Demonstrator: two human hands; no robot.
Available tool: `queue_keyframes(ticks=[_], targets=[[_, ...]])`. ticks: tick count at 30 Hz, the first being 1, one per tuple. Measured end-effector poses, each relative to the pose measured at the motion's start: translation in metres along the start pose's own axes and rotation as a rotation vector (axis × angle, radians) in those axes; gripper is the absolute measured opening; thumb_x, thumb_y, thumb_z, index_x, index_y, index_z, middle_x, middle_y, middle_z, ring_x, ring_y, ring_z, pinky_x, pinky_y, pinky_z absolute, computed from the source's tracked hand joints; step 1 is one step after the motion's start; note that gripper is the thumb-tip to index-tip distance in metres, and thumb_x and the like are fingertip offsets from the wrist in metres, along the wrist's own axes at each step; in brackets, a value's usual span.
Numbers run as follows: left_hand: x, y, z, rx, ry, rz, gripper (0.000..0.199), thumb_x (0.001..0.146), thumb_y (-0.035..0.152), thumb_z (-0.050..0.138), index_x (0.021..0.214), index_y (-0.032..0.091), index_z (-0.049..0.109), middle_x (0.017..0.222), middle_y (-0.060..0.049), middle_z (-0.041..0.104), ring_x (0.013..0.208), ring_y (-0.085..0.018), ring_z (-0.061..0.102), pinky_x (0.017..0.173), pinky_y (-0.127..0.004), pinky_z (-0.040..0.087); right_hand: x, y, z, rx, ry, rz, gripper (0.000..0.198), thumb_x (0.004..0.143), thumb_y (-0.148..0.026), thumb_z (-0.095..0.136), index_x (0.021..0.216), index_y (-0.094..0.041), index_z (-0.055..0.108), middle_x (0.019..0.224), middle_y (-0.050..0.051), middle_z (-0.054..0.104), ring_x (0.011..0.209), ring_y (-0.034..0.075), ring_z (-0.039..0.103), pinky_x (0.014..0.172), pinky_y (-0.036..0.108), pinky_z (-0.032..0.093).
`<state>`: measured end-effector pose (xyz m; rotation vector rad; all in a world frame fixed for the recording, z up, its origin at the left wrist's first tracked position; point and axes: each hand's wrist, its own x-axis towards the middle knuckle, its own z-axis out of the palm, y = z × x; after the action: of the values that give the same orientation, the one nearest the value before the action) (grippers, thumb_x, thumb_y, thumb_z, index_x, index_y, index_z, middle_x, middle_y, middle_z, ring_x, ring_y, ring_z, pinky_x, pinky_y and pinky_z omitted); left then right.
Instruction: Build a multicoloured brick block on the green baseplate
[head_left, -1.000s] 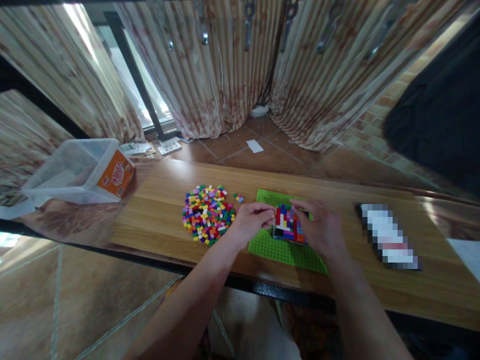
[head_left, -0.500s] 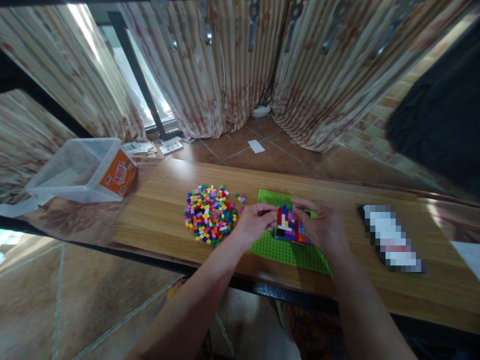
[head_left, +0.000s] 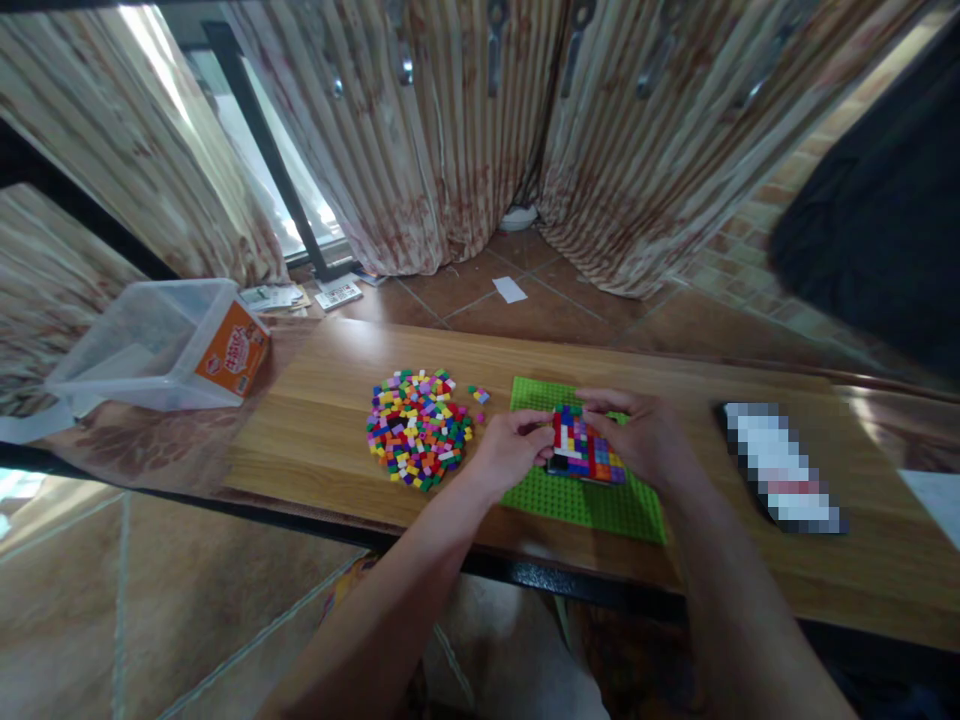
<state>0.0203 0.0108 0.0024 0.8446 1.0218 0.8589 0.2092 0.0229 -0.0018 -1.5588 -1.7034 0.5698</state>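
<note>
A flat panel of many-coloured toy building bricks [head_left: 589, 455] rests on the green studded baseplate [head_left: 592, 515]. At the panel's left edge, the thumb and fingers of my left hand [head_left: 514, 450] are pinched together on it. My right hand [head_left: 641, 430] reaches over the far right part, with fingertips and thumb closed at the panel's far edge. Any small brick between those fingertips is too small to make out. Left of the baseplate lies a heap of loose bricks [head_left: 420, 430], with a few stray bricks [head_left: 478, 394] beside it.
The wooden table [head_left: 300, 430] carries everything. A clear plastic bin [head_left: 150, 350] with an orange label stands beyond its left end. Toward the right lies a dark-edged object with a pixelated face [head_left: 784, 470]. Curtains [head_left: 420, 150] hang behind, and a dark cloth shape [head_left: 877, 210] is at upper right.
My right hand has shifted slightly left and up, uncovering more of the panel's right side. My left hand stays at the left edge. The whole view has shifted a little.
</note>
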Motion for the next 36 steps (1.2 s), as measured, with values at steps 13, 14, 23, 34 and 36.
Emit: queue_keyframes(ticks=[13,14,23,34,36], targets=[[-0.001,0.006,-0.002,-0.145,0.038,0.036,0.015,0.080,0.008,0.069,0.094,0.010,0.072,0.071,-0.003,0.071,0.063,-0.010,0.066,0.070,-0.025,0.055,-0.013,-0.001,-0.003,0.136,0.085,0.007,0.033,0.080,-0.034,0.069,0.110,-0.022,0.074,0.099,0.006,0.079,0.092,0.023,0.074,0.089,0.043,0.057],[-0.001,0.007,-0.002,-0.154,0.031,0.043,0.015,0.079,0.008,0.069,0.094,0.010,0.073,0.072,-0.003,0.072,0.064,-0.010,0.066,0.071,-0.026,0.055,-0.014,-0.003,-0.004,0.117,0.121,-0.014,0.029,0.082,-0.034,0.068,0.108,-0.022,0.075,0.101,0.007,0.078,0.094,0.023,0.073,0.090,0.043,0.057],[-0.005,0.009,-0.005,-0.178,-0.082,0.096,0.040,0.065,0.023,0.086,0.101,0.012,0.072,0.074,-0.002,0.073,0.063,-0.011,0.066,0.065,-0.023,0.052,-0.026,-0.038,0.000,0.160,0.023,-0.150,0.018,0.084,-0.037,0.070,0.096,-0.027,0.078,0.099,0.004,0.075,0.095,0.022,0.069,0.087,0.040,0.055],[-0.008,0.012,-0.010,-0.252,-0.145,0.030,0.048,0.055,0.029,0.093,0.095,0.012,0.072,0.073,-0.002,0.073,0.062,-0.010,0.065,0.065,-0.023,0.051,-0.030,-0.050,0.002,0.301,-0.063,-0.117,0.013,0.086,-0.032,0.067,0.082,-0.026,0.077,0.086,0.002,0.074,0.082,0.018,0.068,0.074,0.032,0.054],[-0.010,0.014,-0.009,-0.284,-0.164,0.023,0.046,0.055,0.028,0.093,0.094,0.012,0.073,0.073,-0.002,0.073,0.062,-0.010,0.065,0.065,-0.023,0.051,-0.031,-0.050,0.002,0.350,-0.050,-0.102,0.012,0.085,-0.033,0.068,0.081,-0.025,0.077,0.085,0.002,0.074,0.080,0.018,0.068,0.072,0.032,0.054]])
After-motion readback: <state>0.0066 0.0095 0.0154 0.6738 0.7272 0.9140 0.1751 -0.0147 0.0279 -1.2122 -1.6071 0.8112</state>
